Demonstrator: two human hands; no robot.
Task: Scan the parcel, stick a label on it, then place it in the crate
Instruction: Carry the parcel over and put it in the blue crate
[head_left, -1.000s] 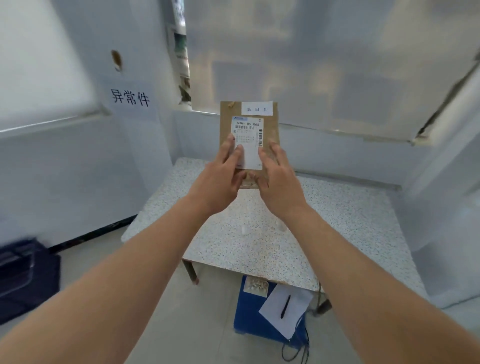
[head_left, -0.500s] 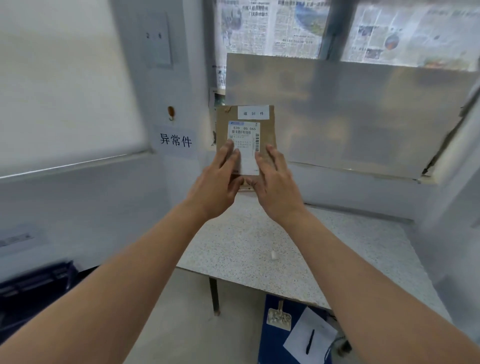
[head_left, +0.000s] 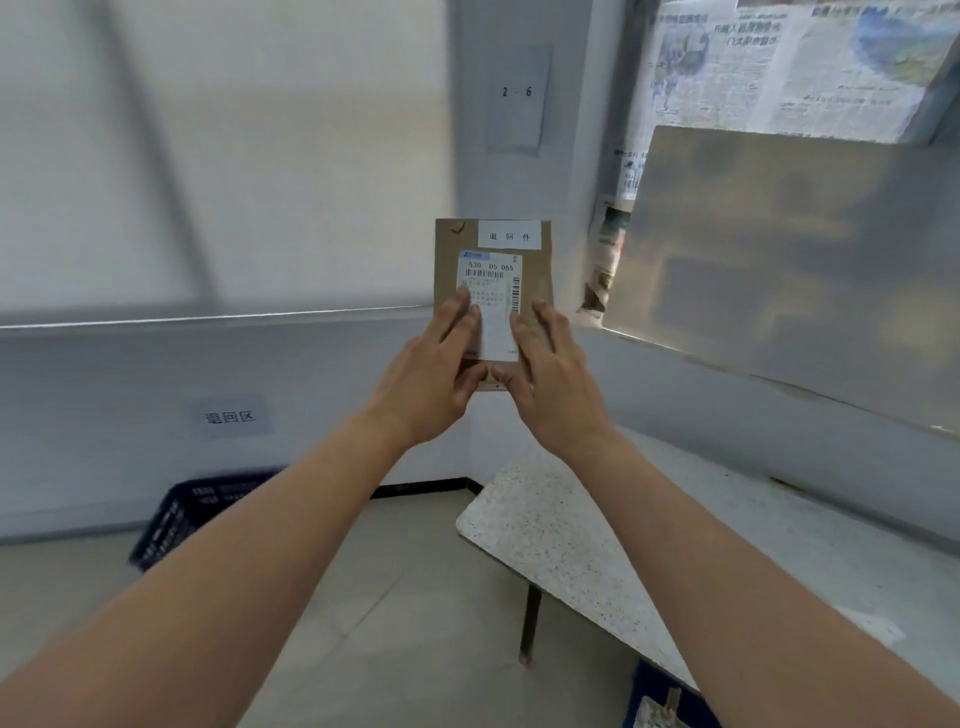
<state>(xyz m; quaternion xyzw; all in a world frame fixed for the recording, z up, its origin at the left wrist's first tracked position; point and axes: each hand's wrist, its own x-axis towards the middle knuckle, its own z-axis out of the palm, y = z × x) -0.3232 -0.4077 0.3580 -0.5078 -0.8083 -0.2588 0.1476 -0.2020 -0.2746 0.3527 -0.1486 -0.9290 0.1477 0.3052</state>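
Note:
A flat brown parcel (head_left: 535, 291) is held upright in front of me at arm's length. It carries a white shipping label (head_left: 491, 291) with barcodes and a small white sticker (head_left: 509, 235) with printed characters near its top edge. My left hand (head_left: 428, 374) grips its lower left part, fingers lying over the shipping label. My right hand (head_left: 553, 374) grips the lower right part. A dark blue crate (head_left: 179, 512) stands on the floor at the lower left against the wall, partly hidden behind my left forearm.
A speckled table (head_left: 561, 540) with a dark leg stands to the right. A blue object (head_left: 649, 696) sits on the floor under it. A wall sign (head_left: 231, 415) hangs above the crate. A large board (head_left: 789, 260) leans on the right wall below newspapers (head_left: 779, 67).
My view has swung to the left with the parcel still held in both hands. The table has slid to the right and the dark crate has come into view at the lower left.

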